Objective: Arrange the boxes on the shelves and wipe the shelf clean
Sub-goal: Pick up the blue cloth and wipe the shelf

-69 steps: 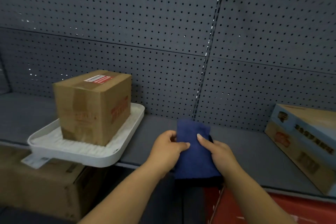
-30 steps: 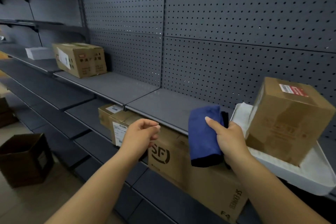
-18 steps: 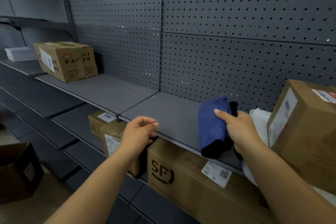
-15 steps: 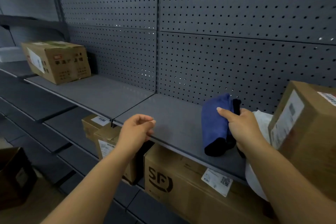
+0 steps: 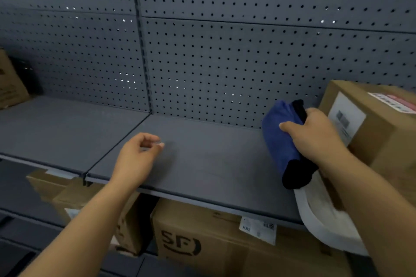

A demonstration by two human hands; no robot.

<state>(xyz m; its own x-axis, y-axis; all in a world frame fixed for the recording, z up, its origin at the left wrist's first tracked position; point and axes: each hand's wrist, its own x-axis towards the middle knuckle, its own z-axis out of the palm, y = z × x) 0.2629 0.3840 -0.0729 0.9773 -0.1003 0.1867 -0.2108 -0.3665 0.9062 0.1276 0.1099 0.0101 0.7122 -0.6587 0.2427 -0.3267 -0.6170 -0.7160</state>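
Shelf (image 5: 202, 164): backed by pegboard (image 5: 225, 63).
Cloth (image 5: 280, 141): on shelf, right part, left of tray.
Tray (image 5: 324, 220): right end of shelf, overhanging front edge.
Box (image 5: 378, 132): on tray.
Far-left box (image 5: 10, 83): on shelf.
SF box (image 5: 198, 245): under shelf.
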